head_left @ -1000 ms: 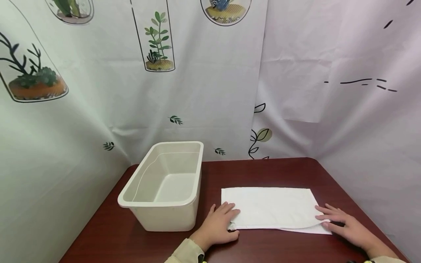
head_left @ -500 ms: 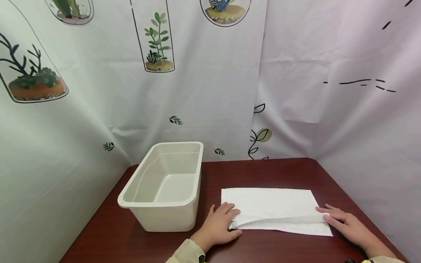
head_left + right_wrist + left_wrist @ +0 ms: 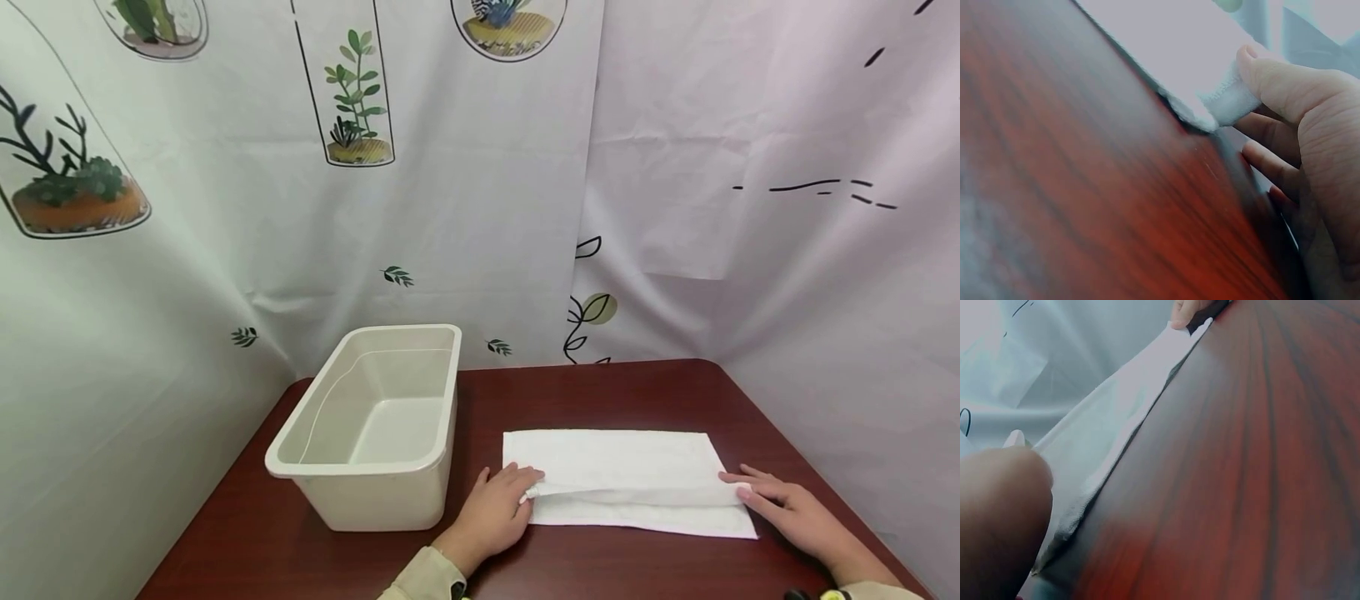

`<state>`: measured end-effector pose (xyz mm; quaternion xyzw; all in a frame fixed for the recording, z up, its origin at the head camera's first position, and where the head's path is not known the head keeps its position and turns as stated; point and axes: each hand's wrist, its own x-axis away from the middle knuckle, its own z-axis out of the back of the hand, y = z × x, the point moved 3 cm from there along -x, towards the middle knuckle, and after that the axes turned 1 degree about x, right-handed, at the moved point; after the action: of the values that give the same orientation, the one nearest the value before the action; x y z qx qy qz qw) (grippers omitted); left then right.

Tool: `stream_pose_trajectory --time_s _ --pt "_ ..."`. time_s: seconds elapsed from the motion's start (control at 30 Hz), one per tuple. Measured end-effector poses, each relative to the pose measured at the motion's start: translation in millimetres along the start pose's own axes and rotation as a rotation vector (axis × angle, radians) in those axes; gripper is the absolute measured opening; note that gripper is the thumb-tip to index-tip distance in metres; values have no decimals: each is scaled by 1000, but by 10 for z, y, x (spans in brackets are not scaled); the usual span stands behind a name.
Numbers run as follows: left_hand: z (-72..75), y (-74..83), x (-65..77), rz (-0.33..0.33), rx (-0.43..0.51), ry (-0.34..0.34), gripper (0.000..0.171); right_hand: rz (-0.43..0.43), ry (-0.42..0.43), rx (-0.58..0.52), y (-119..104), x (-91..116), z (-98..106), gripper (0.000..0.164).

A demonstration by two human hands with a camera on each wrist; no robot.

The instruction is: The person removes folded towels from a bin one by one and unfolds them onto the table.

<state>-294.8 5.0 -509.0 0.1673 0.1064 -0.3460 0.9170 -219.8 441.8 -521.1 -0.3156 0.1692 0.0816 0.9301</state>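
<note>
A white towel point(image 3: 615, 458) lies folded on the table in the head view, its long side running left to right. The near edge of its upper layer is raised and turned back, baring a strip of the layer beneath. My left hand point(image 3: 495, 508) pinches that raised edge at the left end. At the other end, my right hand point(image 3: 795, 517) holds it between thumb and fingers. In the right wrist view, the thumb point(image 3: 1272, 75) presses on the towel's corner while the other fingers spread below. The left wrist view shows part of my left hand point(image 3: 1004, 512) beside the cloth.
A deep off-white plastic tub point(image 3: 367, 500) stands left of the towel, with nothing seen inside. The dark red wooden table point(image 3: 585, 400) ends at a curtain point(image 3: 480, 208) printed with plants, which hangs behind and along both sides.
The upper layer's near edge has come up and back, first at the right, then at the left. My left thumb has drawn in toward its fingers, and the right hand has shifted its hold slightly.
</note>
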Motion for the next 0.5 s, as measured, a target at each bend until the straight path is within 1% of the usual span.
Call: stream_pose_trajectory --time_s 0.13,0.3,0.4,0.5 --pt "12 -2 0 18 26 -1 33 14 12 -7 3 -4 0 23" --pt "17 -3 -3 13 24 -6 30 25 16 -6 2 -2 1 23" --pt "24 11 -7 12 11 -31 32 17 9 2 -1 -1 6 23" --pt "47 38 -4 15 10 -80 34 -6 -8 16 4 -1 18 24"
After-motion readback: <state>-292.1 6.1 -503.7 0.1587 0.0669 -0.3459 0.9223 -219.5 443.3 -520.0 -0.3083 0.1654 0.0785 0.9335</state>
